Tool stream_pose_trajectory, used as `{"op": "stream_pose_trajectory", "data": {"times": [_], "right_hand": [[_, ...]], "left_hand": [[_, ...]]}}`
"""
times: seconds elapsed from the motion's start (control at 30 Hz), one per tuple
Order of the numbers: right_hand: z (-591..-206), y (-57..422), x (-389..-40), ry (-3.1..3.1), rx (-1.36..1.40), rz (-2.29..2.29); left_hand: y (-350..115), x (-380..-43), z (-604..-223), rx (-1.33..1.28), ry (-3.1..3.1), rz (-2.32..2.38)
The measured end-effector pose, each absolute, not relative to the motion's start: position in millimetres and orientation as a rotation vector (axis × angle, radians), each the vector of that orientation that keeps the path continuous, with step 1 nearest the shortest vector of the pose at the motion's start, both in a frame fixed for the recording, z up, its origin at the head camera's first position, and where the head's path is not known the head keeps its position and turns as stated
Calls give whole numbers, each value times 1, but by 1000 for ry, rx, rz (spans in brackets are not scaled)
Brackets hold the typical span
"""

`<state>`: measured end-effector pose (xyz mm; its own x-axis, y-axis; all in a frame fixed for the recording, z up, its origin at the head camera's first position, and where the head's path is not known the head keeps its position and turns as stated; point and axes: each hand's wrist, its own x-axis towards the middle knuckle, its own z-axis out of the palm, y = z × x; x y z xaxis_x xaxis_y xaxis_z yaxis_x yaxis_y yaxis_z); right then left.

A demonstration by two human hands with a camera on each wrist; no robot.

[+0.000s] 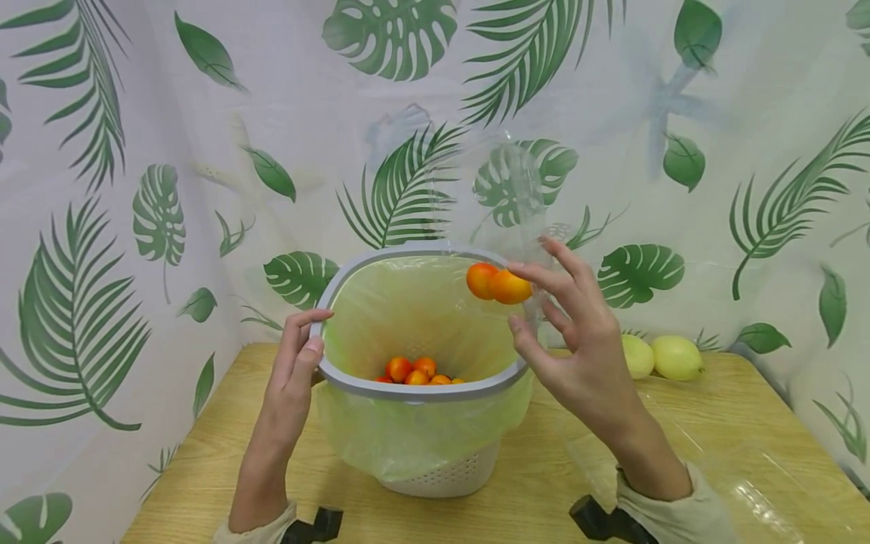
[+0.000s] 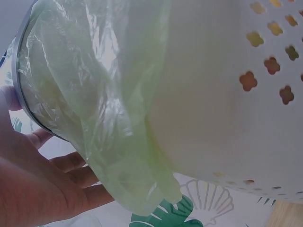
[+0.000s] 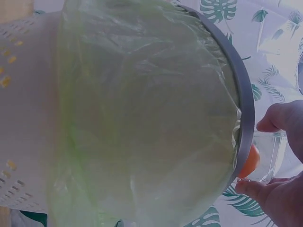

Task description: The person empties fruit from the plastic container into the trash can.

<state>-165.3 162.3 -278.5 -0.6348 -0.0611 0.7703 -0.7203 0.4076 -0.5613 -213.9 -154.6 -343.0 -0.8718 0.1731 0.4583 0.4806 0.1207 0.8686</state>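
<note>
A pale wastebasket with a grey rim [image 1: 435, 391] stands on the table, lined with a translucent green bag [image 1: 421, 434] folded over its outside. My left hand [image 1: 288, 389] pinches the left side of that rim between thumb and fingers. Above the right side, my right hand [image 1: 584, 344] grips a clear plastic container [image 3: 277, 151], tilted with its mouth toward the basket. Two small orange tomatoes [image 1: 511, 287] show at the container, over the basket's opening. Several red-orange tomatoes [image 1: 399, 369] lie at the bottom of the bag. The near rim hides part of them.
Two pale yellow-green round fruits [image 1: 677, 358] sit at the back right of the wooden table [image 1: 197, 468]. A clear plastic sheet [image 1: 761, 506] lies at the right front. A leaf-patterned curtain [image 1: 421, 91] hangs close behind the table.
</note>
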Motion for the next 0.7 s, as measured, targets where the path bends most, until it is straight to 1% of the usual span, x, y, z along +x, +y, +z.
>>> {"op": "stream_pose_trajectory", "data": {"times": [0.7], "right_hand": [[-279,159,-166,-1968,674,1227]], "left_hand": [[-155,-214,-343,-638,-2168,-1815]]}}
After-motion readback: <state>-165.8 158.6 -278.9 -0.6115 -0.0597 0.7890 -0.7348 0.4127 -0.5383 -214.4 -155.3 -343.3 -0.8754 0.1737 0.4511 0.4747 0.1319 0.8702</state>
